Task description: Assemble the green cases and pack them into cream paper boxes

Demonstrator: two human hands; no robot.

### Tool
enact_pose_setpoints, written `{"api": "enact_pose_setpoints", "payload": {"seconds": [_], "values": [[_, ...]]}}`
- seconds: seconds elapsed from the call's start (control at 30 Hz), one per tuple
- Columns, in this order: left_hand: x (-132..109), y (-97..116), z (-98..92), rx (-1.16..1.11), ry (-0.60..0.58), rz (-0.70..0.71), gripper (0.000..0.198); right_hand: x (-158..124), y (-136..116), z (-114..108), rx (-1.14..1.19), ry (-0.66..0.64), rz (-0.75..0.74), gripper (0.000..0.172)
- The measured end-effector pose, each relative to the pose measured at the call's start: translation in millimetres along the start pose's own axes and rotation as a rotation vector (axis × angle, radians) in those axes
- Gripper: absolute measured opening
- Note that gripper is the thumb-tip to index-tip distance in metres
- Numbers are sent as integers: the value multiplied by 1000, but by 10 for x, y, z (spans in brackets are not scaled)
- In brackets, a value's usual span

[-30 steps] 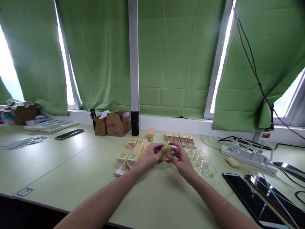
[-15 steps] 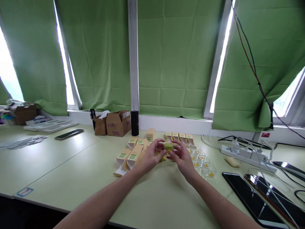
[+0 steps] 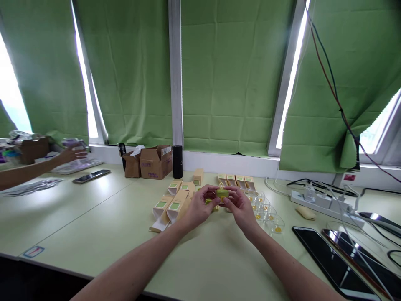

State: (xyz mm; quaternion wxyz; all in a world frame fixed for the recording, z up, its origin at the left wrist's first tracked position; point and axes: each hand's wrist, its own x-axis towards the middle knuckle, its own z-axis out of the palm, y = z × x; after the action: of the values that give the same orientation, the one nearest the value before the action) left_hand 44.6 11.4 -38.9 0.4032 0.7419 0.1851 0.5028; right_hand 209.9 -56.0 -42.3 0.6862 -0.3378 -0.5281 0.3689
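Note:
Between my two hands, above the table, is a small glossy green piece [image 3: 222,193] with a pale yellow loop on top. My left hand [image 3: 200,207] pinches it from the left, fingertips and thumb at its side. From the right, the fingers of my right hand [image 3: 243,210] close on it too. Another yellow-green piece [image 3: 216,207] shows partly behind my left fingers. To the left lie several tan cartons [image 3: 174,206] with green labels, some with flaps open. Clear plastic cups [image 3: 270,216] with yellow centres stand right of my hands.
Small open cartons [image 3: 240,181] line the back. Beyond the left cartons are a black cylinder [image 3: 177,162], cardboard boxes [image 3: 156,162] and a phone [image 3: 91,176]. At right lie a power strip [image 3: 328,209], cables and a tablet [image 3: 328,261]. A co-worker's hand [image 3: 72,154] reaches in far left.
A co-worker's arm has come in at the far left, its hand at a purplish, blurred item. My hands have barely moved and still hold the green piece.

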Motion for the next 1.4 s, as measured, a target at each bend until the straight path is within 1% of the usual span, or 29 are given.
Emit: {"api": "enact_pose_setpoints", "payload": {"seconds": [0.1,0.23,0.3,0.4,0.6,0.73,0.87,1.0,1.23,1.4], "values": [[-13,22,7,38,33,28,38,-5,-12,2,158,-16,72,47],[-36,37,21,-11,72,18,36,1,50,-25,403,4,183,49],[-40,39,29,-34,85,-2,35,14,99,-50,473,26,218,49],[-40,34,40,-60,87,-24,30,37,155,-84,523,37,242,43],[-38,28,54,-83,73,-45,24,52,179,-108,553,16,255,30],[-34,39,64,-95,72,-52,24,46,178,-111,559,-1,258,26],[-36,58,67,-104,65,-60,26,40,172,-107,551,13,248,30],[-40,56,69,-98,50,-64,30,35,149,-82,522,62,233,37],[-25,32,57,-104,26,-98,46,4,67,-20,430,177,184,50],[-3,35,43,-50,-1,-102,57,-17,8,-6,309,179,148,57]]}}
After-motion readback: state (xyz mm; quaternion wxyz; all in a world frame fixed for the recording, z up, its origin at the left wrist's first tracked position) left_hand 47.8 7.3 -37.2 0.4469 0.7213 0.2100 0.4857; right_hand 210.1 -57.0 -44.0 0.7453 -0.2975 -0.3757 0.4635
